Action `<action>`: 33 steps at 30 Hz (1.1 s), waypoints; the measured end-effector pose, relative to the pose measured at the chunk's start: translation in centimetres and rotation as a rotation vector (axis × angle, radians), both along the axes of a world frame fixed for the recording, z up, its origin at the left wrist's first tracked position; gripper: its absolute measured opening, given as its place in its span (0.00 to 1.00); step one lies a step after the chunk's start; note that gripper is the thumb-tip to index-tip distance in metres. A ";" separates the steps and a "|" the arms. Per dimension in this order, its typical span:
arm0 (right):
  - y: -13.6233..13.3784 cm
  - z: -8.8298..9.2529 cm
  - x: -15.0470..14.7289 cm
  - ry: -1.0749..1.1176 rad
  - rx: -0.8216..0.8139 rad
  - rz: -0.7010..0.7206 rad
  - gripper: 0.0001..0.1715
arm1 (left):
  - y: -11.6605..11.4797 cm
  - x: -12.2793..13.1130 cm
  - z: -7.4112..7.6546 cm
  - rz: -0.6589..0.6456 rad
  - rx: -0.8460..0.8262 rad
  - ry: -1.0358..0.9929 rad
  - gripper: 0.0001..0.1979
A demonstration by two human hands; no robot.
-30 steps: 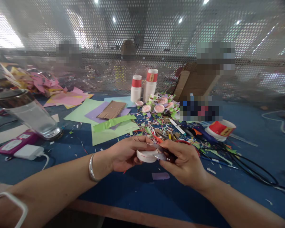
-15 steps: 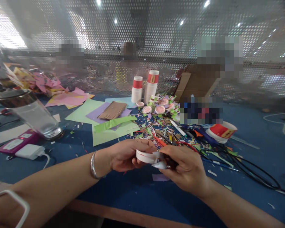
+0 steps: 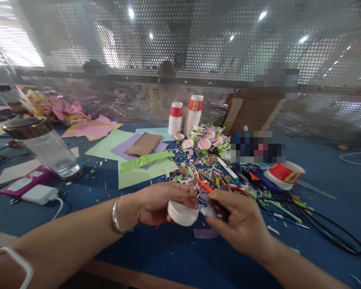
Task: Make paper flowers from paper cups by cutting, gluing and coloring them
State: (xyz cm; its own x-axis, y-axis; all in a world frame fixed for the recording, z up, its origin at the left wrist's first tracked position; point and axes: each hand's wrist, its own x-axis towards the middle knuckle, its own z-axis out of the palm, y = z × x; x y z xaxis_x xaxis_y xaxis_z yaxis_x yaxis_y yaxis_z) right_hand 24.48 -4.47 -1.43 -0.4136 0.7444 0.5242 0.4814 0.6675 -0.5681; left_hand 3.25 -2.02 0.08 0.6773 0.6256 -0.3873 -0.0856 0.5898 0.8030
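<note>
The fingers (image 3: 182, 194) of the left hand (image 3: 165, 202) are curled closed around a shallow white paper cup base (image 3: 183, 214), gripping it by its upper left side; its lower right part stands free of them, tilted, above the table. The right hand (image 3: 240, 216) is closed around the handles of scissors (image 3: 207, 208), whose blurred blades point at the base's right edge; whether they touch it I cannot tell. Below the blades a purple paper strip (image 3: 205, 233) lies on the blue table (image 3: 156, 257). Just beyond the hands spreads a litter of paper scraps (image 3: 198, 166), with a light green sheet (image 3: 138, 176) to its left and a red-banded cup (image 3: 285, 175) to its right.
</note>
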 end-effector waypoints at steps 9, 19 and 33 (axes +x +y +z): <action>2.9 0.4 2.9 -0.039 -0.195 -0.252 0.18 | 0.1 -0.7 0.6 0.278 0.286 0.062 0.12; 2.3 0.1 1.7 -0.290 -0.339 -0.170 0.24 | 0.2 -0.6 -0.4 0.318 0.440 0.086 0.12; 1.4 0.9 1.1 -0.027 -0.384 -0.120 0.14 | -0.1 -0.7 -0.7 0.373 0.835 0.226 0.09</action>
